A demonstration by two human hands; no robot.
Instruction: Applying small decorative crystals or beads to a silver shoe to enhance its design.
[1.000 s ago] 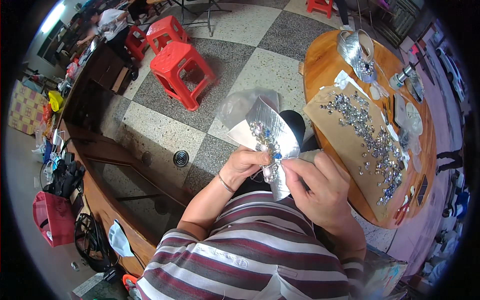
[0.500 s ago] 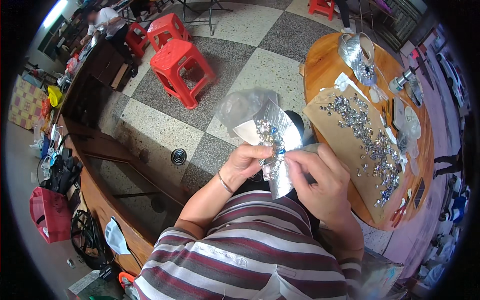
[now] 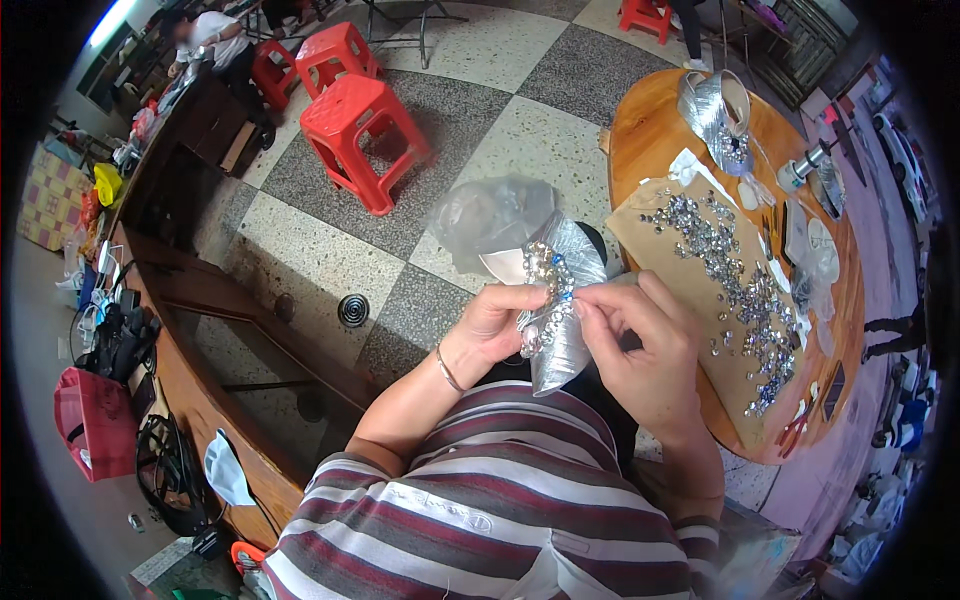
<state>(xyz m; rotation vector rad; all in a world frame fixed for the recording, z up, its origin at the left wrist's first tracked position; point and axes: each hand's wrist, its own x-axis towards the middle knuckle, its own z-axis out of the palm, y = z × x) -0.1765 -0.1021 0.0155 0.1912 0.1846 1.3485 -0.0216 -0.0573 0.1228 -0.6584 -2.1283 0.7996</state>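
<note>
A shiny silver piece of material point(image 3: 565, 365), pale on its back, is held up before my lap with a cluster of clear, pearly and blue rhinestones point(image 3: 546, 272) along its middle. My left hand point(image 3: 497, 322), a bangle on its wrist, is closed on the left edge, thumb over the stones. At the cluster's right side my right hand point(image 3: 640, 335) pinches thumb and forefinger together beside a blue stone; whatever is between those fingertips is too small to tell. On the wooden table point(image 3: 640, 100) to my right, loose rhinestones point(image 3: 750, 310) are scattered over a brown sheet point(image 3: 665, 240).
Another silver piece, curved into a loop point(image 3: 715, 110), stands at the table's far end. Pliers with red handles point(image 3: 793, 432) lie near its close edge. A clear plastic bag point(image 3: 495, 215) is beyond my hands. Red stools point(image 3: 360, 130) stand ahead left; a person point(image 3: 215, 45) sits far left.
The silver piece has tilted, so its stones face me more and its right side catches the light differently. Both hands keep their grip almost in place.
</note>
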